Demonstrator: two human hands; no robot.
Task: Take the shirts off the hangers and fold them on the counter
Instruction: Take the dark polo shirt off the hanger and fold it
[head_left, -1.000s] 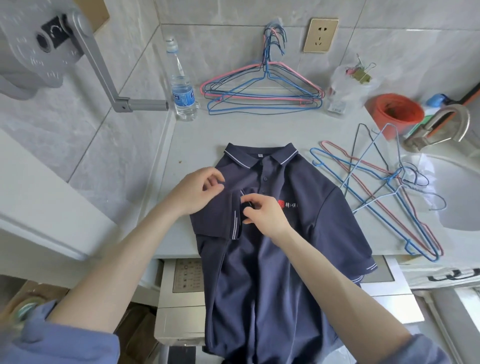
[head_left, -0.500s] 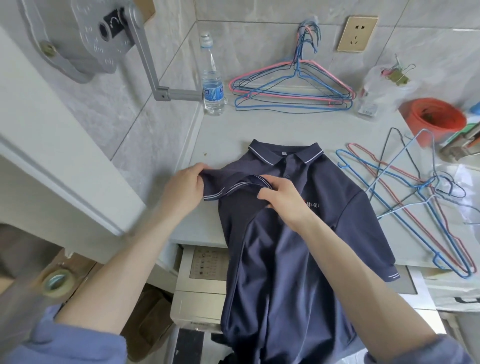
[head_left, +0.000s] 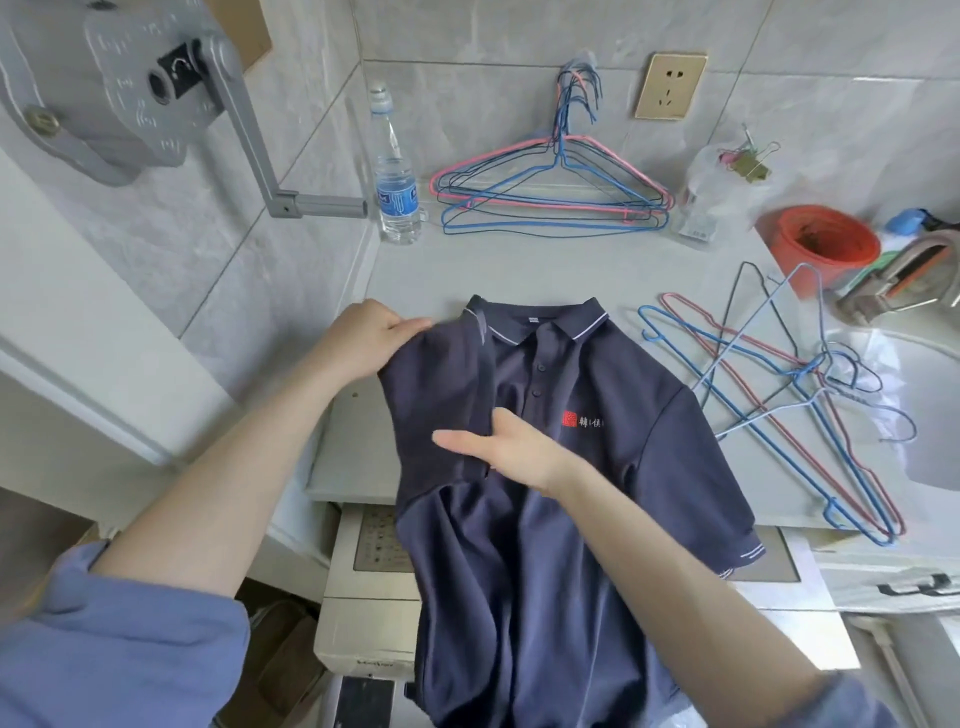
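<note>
A navy polo shirt (head_left: 597, 467) with a red chest logo lies face up on the grey counter (head_left: 519, 275), its lower half hanging over the front edge. Its left side is folded in over the chest. My left hand (head_left: 371, 338) grips the shirt's left shoulder near the collar. My right hand (head_left: 498, 447) lies flat with straight fingers on the folded-in sleeve, pressing it onto the chest. Several empty wire hangers (head_left: 556, 192) lean against the back wall. More loose hangers (head_left: 810, 400) lie on the counter to the right.
A water bottle (head_left: 396, 182) stands at the back left beside a grey wall bracket (head_left: 260, 145). At the right are an orange cup (head_left: 821, 244), a plastic bag (head_left: 711, 192), a tap (head_left: 904, 280) and a sink (head_left: 930, 415). A washing machine (head_left: 374, 597) sits under the counter.
The left sleeve, lifted half a second ago, now lies folded over the chest. My left hand moved up to the shoulder and my right hand flattened on the fold.
</note>
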